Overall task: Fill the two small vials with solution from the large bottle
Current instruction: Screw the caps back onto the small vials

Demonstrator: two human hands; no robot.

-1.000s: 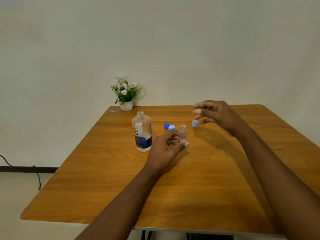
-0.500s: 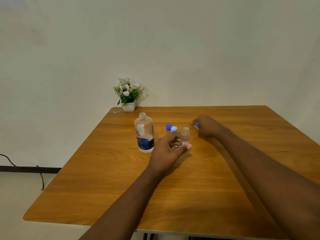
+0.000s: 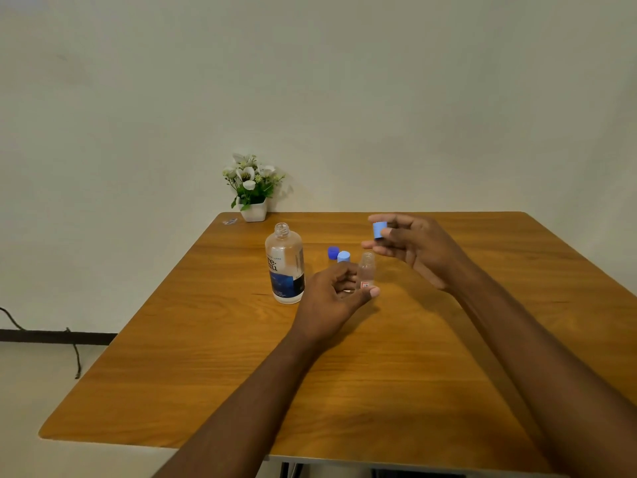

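The large clear bottle [image 3: 285, 267] with a blue label stands uncapped on the wooden table [image 3: 344, 374]. To its right my left hand [image 3: 332, 298] grips a small open vial [image 3: 366, 270] standing upright on the table. My right hand [image 3: 413, 248] hovers above and right of that vial, pinching a light blue cap [image 3: 378, 230] between thumb and fingers. Behind my left hand sits a second light blue cap [image 3: 343, 256], maybe on the other vial, whose body is hidden. A dark blue cap [image 3: 333, 252] lies beside it.
A small white pot of white flowers [image 3: 253, 188] stands at the table's far left corner, with a tiny scrap [image 3: 229, 221] beside it. A plain wall rises behind. A dark cable [image 3: 74, 350] trails on the floor at left.
My right hand went down to the table, took hold of the light blue cap and lifted it up above the vial. My left hand stayed on the vial.
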